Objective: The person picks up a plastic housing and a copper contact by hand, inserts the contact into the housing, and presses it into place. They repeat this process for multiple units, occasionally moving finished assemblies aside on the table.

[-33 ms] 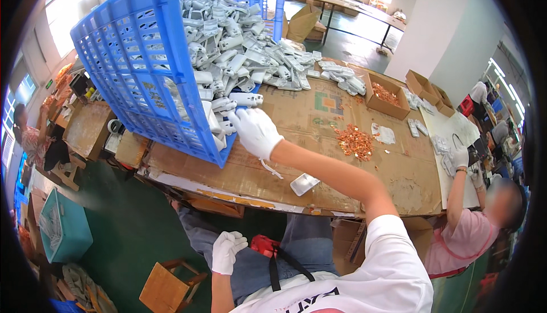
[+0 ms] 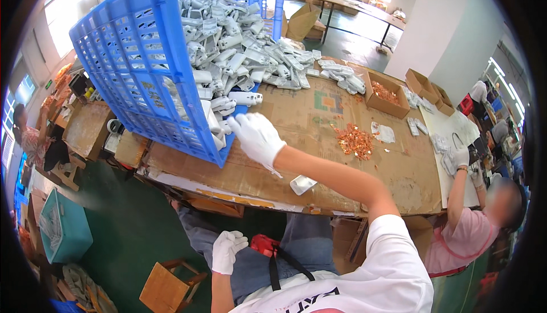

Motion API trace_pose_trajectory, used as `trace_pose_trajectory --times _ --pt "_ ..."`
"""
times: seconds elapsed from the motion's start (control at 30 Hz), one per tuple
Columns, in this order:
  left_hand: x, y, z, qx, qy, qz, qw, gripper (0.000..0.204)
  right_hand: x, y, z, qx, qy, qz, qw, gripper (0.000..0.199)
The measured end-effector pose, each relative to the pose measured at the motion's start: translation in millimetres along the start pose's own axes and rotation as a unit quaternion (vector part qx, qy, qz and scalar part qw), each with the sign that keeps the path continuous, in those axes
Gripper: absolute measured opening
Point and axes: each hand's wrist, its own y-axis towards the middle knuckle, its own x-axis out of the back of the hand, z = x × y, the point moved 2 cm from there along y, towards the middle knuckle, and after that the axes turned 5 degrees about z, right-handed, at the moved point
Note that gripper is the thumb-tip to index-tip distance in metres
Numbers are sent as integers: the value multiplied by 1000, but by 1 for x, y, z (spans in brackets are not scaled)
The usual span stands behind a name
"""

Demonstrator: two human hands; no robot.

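Observation:
My right hand (image 2: 257, 137), in a white glove, reaches over the table to the open mouth of a tipped blue plastic crate (image 2: 132, 65). Its fingers point at the crate's lower lip, slightly apart, and I see nothing held in them. A heap of pale grey plastic housings (image 2: 242, 48) spills from the crate onto the cardboard. One loose housing (image 2: 302, 185) lies by the near table edge, partly behind my right forearm. My left hand (image 2: 228, 251), also gloved, rests on my lap with its fingers curled in, beside a red pouch (image 2: 264, 245) with black straps.
A pile of small copper-coloured pieces (image 2: 354, 142) lies on the cardboard-covered table (image 2: 285, 125). Behind it stands a cardboard box (image 2: 388, 103) of similar pieces. At the right, a co-worker (image 2: 464, 233) handles parts. A wooden stool (image 2: 165, 290) and a teal bin (image 2: 73, 230) stand on the floor.
My right hand has shifted slightly right and nearer to me, off the crate's lip. My forearm now covers more of the loose housing. The left hand has stayed put.

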Motion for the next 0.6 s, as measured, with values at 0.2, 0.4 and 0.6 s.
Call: trace_pose_trajectory --times 0.2,0.4,0.6 --pt "-33 19 -19 -2 38 48 998 12 31 -54 68 99 93 38 990 22" --pt "-65 25 -23 10 43 79 996 7 -12 24 -37 -60 61 -77 993 28" --pt "-45 2 0 16 13 64 998 12 -73 81 -67 -103 208 54 971 47"
